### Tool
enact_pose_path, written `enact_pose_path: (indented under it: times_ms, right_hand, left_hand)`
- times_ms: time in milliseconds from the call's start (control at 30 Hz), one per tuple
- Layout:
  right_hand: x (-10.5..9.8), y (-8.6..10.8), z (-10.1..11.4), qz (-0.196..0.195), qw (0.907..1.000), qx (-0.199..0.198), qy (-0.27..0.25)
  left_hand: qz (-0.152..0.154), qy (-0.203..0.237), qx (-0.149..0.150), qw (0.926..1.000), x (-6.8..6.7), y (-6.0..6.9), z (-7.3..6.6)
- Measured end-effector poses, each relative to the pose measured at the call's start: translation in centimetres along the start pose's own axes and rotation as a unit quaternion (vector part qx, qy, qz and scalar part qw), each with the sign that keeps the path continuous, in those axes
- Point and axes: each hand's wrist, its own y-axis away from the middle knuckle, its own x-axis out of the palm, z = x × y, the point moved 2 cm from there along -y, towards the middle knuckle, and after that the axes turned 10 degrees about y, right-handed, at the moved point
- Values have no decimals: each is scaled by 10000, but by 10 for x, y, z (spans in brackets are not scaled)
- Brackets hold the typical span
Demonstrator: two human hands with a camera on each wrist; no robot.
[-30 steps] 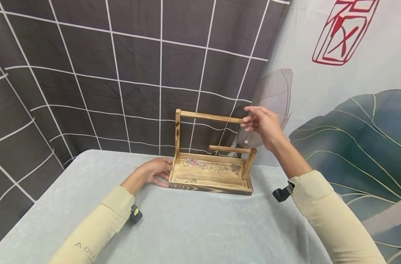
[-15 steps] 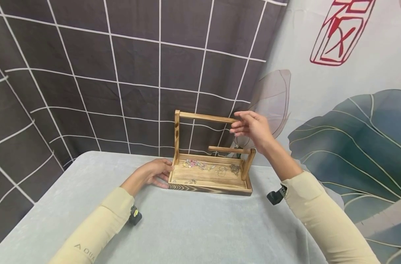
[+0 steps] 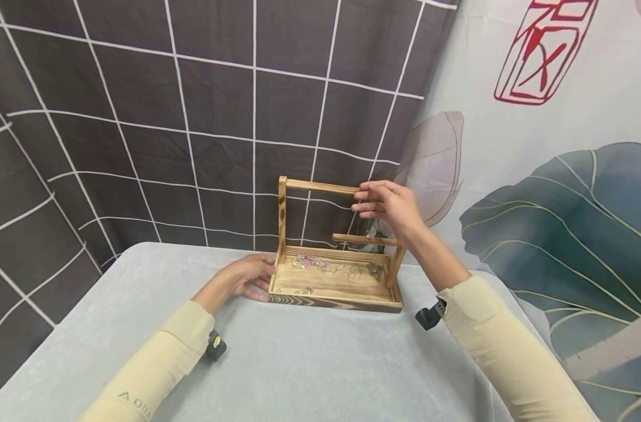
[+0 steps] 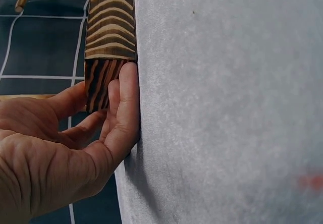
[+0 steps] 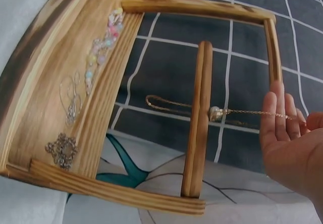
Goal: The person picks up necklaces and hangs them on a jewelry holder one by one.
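Observation:
A wooden tray stand (image 3: 335, 305) has a tall upper bar (image 3: 320, 186) from its left post and a shorter lower bar (image 3: 346, 238) from its right post. My left hand (image 3: 248, 274) grips the tray's left end; in the left wrist view its fingers (image 4: 128, 103) lie along the striped end. My right hand (image 3: 389, 205) is at the upper bar's free end, holding a fine chain necklace (image 5: 252, 112) by thumb and fingers (image 5: 277, 115). Its round pendant (image 5: 216, 114) hangs beside the lower bar (image 5: 198, 128), and a loop of chain shows on that bar's other side.
Inside the tray lie colourful beads (image 3: 307, 262), thin wire-like loops (image 3: 354, 272), a silvery cluster (image 3: 375, 270) and small pieces (image 3: 305, 290) near the front. The tray stands on a pale cloth (image 3: 309, 363) before a dark gridded curtain (image 3: 214, 158).
My right hand has moved left along the upper bar, and the pendant now shows by the lower bar. My left hand has stayed at the tray's end.

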Motion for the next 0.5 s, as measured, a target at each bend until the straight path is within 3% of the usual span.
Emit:
enact_pose_path:
  times_ms: [500]
  right_hand:
    - [27,-2,4,185,9997,-66,-119]
  left_hand:
    - [81,20,-32,10000,-1,0,-1]
